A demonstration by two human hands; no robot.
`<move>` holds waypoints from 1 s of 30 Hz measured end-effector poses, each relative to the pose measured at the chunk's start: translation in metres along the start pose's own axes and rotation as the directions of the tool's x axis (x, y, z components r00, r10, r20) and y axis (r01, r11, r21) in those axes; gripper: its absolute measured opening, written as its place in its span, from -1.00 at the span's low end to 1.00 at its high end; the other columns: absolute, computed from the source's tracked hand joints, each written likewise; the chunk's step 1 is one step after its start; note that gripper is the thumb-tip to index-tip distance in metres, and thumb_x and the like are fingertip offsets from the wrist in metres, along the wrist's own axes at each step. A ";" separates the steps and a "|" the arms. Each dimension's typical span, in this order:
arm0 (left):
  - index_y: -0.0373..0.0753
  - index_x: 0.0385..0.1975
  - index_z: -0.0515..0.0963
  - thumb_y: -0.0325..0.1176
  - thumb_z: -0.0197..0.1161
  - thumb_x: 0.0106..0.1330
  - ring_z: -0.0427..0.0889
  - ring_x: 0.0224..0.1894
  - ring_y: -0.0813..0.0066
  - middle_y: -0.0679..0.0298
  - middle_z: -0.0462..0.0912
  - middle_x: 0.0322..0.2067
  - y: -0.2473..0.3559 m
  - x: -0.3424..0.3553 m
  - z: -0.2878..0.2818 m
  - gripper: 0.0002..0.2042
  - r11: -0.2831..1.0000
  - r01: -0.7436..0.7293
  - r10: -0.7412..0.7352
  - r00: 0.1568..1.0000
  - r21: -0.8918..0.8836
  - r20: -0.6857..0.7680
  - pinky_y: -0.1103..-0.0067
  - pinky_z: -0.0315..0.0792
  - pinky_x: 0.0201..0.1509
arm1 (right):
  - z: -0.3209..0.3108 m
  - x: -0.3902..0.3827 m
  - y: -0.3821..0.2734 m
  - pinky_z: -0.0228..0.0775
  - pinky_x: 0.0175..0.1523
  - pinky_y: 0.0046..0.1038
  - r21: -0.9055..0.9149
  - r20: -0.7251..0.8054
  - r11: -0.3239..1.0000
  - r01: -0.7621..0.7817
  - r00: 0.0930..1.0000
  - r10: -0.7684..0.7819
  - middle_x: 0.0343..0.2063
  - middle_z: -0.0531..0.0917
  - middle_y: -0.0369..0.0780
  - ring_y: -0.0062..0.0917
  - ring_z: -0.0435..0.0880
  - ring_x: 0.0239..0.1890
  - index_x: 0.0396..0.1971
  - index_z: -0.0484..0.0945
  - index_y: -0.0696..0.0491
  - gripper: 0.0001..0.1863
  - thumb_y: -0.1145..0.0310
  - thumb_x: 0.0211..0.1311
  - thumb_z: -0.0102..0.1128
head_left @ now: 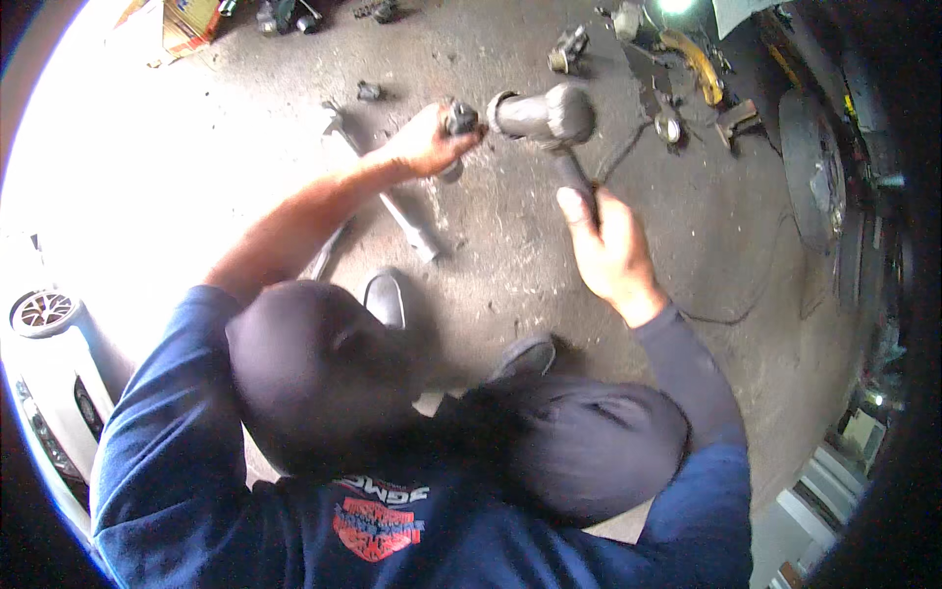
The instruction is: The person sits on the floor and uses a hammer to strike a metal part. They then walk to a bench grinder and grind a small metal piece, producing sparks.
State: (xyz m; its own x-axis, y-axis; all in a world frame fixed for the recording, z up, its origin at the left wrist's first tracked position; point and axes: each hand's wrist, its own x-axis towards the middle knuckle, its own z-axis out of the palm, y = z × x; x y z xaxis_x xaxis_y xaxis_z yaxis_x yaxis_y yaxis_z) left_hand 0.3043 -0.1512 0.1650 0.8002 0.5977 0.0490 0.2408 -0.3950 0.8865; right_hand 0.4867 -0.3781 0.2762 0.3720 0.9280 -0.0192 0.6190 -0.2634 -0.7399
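Note:
My right hand (616,250) is wrapped around the dark handle of a mallet (535,115) with a thick grey cylindrical head. The head lies sideways, its left end close to my left hand (437,139). Closed fingers of that hand hold a small dark round metal part (461,118); the rest of the part is hidden by the hand. Whether the mallet touches it I cannot tell. Under my left forearm a long metal bar (404,224) with a wider tube-like end rests on the concrete floor (510,236).
A metal part (567,49), a yellow curved piece (699,67) and a rusty bracket (738,120) lie at the far right. A small black part (369,91) is beyond my left hand. A cardboard box (191,25) stands far left. A white car (59,393) is at left.

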 end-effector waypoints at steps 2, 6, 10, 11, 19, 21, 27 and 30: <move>-0.25 -0.36 0.51 -0.13 0.31 0.50 0.46 -0.44 0.44 0.25 0.50 -0.54 -0.003 -0.005 0.004 -0.68 1.000 0.026 -0.027 0.985 0.010 0.170 0.36 0.44 -0.29 | -0.015 0.004 -0.004 0.23 -0.46 -0.36 0.182 -0.020 0.982 0.055 0.998 -0.052 -0.66 0.37 -0.33 -0.67 0.33 -0.55 -0.43 0.50 0.08 -0.49 -0.03 0.67 0.10; -0.25 -0.33 0.53 -0.12 0.32 0.50 0.47 -0.45 0.44 0.25 0.50 -0.54 -0.013 -0.003 0.007 -0.69 0.999 -0.027 0.031 0.988 -0.024 0.150 0.36 0.45 -0.28 | -0.059 0.013 -0.049 -0.01 -0.59 -0.60 0.439 -0.074 0.896 0.073 0.996 -0.045 -0.67 0.28 -0.50 -0.82 0.20 -0.68 -0.41 0.37 -0.07 -0.49 -0.14 0.71 -0.08; -0.26 -0.26 0.57 -0.17 0.34 0.48 0.52 -0.45 0.43 0.23 0.56 -0.51 -0.011 -0.003 0.005 -0.74 0.999 -0.045 0.046 0.983 -0.009 0.177 0.37 0.50 -0.26 | -0.057 0.015 -0.062 0.04 -0.58 -0.63 0.609 -0.158 0.755 0.243 0.970 -0.184 -0.64 0.26 -0.44 -0.79 0.17 -0.67 -0.21 0.39 -0.02 -0.52 -0.18 0.64 0.01; -0.26 -0.24 0.58 -0.19 0.34 0.47 0.55 -0.44 0.43 0.23 0.57 -0.50 -0.009 -0.004 0.006 -0.76 0.999 -0.033 0.030 0.984 0.012 0.173 0.38 0.51 -0.24 | -0.041 0.016 -0.055 0.09 -0.56 -0.59 0.562 -0.146 0.783 0.268 0.963 -0.224 -0.63 0.30 -0.42 -0.75 0.19 -0.66 -0.21 0.43 0.00 -0.52 -0.17 0.63 0.04; -0.23 -0.05 0.68 -0.15 0.36 0.44 0.69 -0.25 0.33 0.18 0.73 -0.35 -0.013 -0.007 0.002 -0.71 0.989 0.144 -0.132 0.958 -0.031 0.256 0.34 0.60 -0.07 | -0.001 0.022 -0.013 0.32 -0.43 -0.27 0.078 0.062 0.996 0.032 0.997 -0.037 -0.65 0.47 -0.21 -0.52 0.46 -0.57 -0.41 0.56 0.13 -0.47 -0.04 0.63 0.14; -0.25 -0.14 0.68 -0.17 0.28 0.49 0.57 -0.39 0.46 0.28 0.64 -0.48 -0.018 -0.007 -0.003 -0.75 0.980 0.197 -0.195 0.941 0.023 0.277 0.40 0.53 -0.22 | -0.021 0.026 -0.027 0.27 -0.44 -0.32 0.188 0.027 0.981 0.051 0.998 -0.057 -0.65 0.44 -0.28 -0.59 0.39 -0.56 -0.40 0.55 0.12 -0.49 -0.02 0.66 0.11; -0.25 -0.31 0.59 -0.12 0.27 0.53 0.50 -0.40 0.57 0.38 0.52 -0.52 -0.005 0.011 -0.014 -0.70 0.990 0.093 -0.080 0.990 -0.107 0.119 0.47 0.43 -0.28 | -0.048 0.032 -0.056 0.01 -0.55 -0.64 0.446 0.014 0.889 0.105 0.992 -0.124 -0.60 0.34 -0.49 -0.85 0.22 -0.64 -0.32 0.39 -0.01 -0.55 -0.06 0.71 -0.01; -0.22 -0.38 0.52 -0.08 0.27 0.55 0.44 -0.43 0.60 0.44 0.47 -0.53 0.002 0.018 -0.021 -0.66 0.970 0.180 -0.163 0.980 -0.166 0.115 0.49 0.38 -0.32 | -0.040 0.031 -0.055 0.03 -0.55 -0.64 0.476 0.062 0.879 0.025 0.996 -0.062 -0.61 0.34 -0.49 -0.84 0.23 -0.64 -0.31 0.42 -0.01 -0.56 -0.06 0.70 0.01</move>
State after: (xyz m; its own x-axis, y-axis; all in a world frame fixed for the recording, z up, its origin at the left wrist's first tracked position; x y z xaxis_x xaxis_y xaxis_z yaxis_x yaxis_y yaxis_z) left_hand 0.3080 -0.1266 0.1772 0.8083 0.5696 -0.1492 0.2869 -0.1597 0.9446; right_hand 0.4922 -0.3458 0.3430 0.2898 0.9570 -0.0148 0.2239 -0.0829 -0.9711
